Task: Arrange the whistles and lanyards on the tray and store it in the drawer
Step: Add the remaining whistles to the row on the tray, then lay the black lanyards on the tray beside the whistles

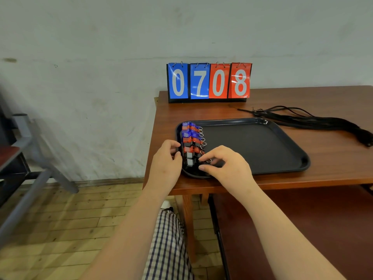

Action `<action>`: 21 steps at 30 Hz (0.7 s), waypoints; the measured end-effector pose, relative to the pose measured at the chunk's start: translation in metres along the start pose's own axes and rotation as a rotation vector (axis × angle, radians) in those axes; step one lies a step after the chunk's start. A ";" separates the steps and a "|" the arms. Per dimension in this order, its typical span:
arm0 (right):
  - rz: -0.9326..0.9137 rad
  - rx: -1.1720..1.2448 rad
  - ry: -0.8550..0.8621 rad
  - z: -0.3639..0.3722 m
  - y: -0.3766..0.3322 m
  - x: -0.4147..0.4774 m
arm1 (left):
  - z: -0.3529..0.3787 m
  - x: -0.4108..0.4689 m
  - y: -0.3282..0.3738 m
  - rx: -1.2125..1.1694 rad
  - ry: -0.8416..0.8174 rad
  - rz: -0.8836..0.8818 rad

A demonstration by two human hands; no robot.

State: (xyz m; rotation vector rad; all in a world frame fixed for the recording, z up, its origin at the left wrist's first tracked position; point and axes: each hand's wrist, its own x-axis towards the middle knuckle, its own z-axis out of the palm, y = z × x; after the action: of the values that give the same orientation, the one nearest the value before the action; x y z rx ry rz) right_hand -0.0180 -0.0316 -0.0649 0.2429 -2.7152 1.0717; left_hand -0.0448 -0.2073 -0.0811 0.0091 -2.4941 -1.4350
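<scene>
A black tray (282, 138) lies on the wooden table (323, 178). Along its left side runs a row of several whistles (191, 136) in blue, red and black, each with a metal ring. My left hand (165, 164) is at the tray's left rim, thumb and curled fingers pinching the rim beside the row. My right hand (224, 164) hovers over the near end of the row, thumb and forefinger pinching a black whistle (189, 162). A bundle of black lanyards (314, 122) lies on the table behind and right of the tray.
A flip scoreboard (209, 82) reading 0708 stands at the table's back edge against the wall. Below the tabletop at the right, a drawer (282, 219) appears pulled out. A grey metal frame (26, 158) stands at the left over the wooden floor.
</scene>
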 end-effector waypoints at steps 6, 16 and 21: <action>0.002 0.030 -0.010 -0.005 0.001 -0.001 | -0.002 -0.002 0.002 -0.001 -0.013 0.005; 0.031 0.047 -0.029 -0.007 0.001 -0.001 | -0.001 -0.002 0.009 0.017 0.001 -0.042; 0.033 0.142 -0.028 -0.016 0.000 0.001 | -0.003 0.004 0.015 0.011 -0.007 -0.114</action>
State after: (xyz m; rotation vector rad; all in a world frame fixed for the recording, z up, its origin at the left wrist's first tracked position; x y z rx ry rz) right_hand -0.0169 -0.0205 -0.0532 0.2381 -2.6788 1.2815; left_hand -0.0460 -0.2030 -0.0660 0.1519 -2.5441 -1.4667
